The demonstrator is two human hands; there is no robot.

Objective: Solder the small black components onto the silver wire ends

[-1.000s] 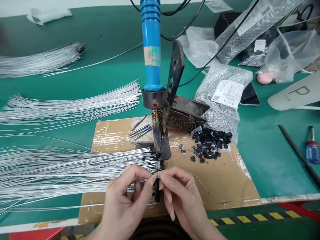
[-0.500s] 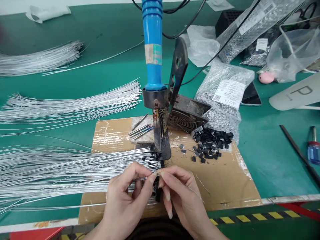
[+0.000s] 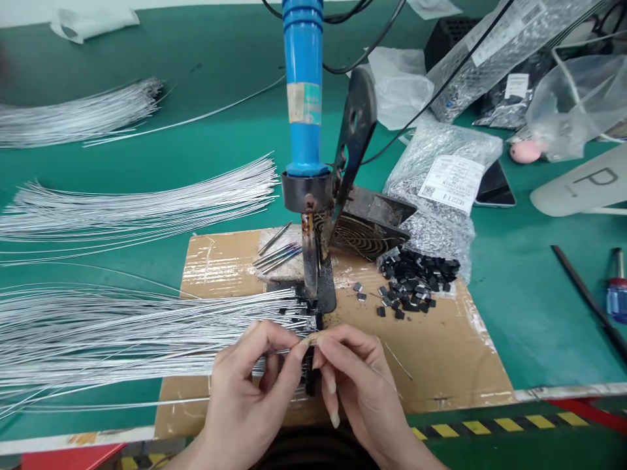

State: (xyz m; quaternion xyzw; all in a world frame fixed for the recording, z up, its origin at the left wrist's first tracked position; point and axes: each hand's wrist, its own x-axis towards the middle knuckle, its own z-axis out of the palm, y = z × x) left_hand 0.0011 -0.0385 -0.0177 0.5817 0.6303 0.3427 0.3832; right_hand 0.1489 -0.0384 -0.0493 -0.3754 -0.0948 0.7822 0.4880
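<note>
My left hand (image 3: 255,385) is closed in a pinch on a thin white wire, whose end points toward my other hand. Fingertip to fingertip with it, my right hand (image 3: 360,378) pinches something at the wire's end, too small and covered to name. Under and behind the fingers lies a bundle of white wires (image 3: 147,326), with small black connectors (image 3: 298,307) on several right-hand ends. Just beyond stands a blue-handled soldering iron (image 3: 304,130), held upright with its tip down in a black metal stand (image 3: 353,124).
Loose black connectors (image 3: 406,287) lie on the cardboard (image 3: 441,359), beside a bubble-wrap bag (image 3: 426,156). A square fan (image 3: 372,222) leans behind the iron, and spare metal tips (image 3: 279,254) lie left of it. Two more wire bundles (image 3: 147,202) rest on the green table. A screwdriver (image 3: 617,287) is far right.
The view has shifted slightly, so most things sit a little further right. Both hands keep their pinch at nearly the same spot.
</note>
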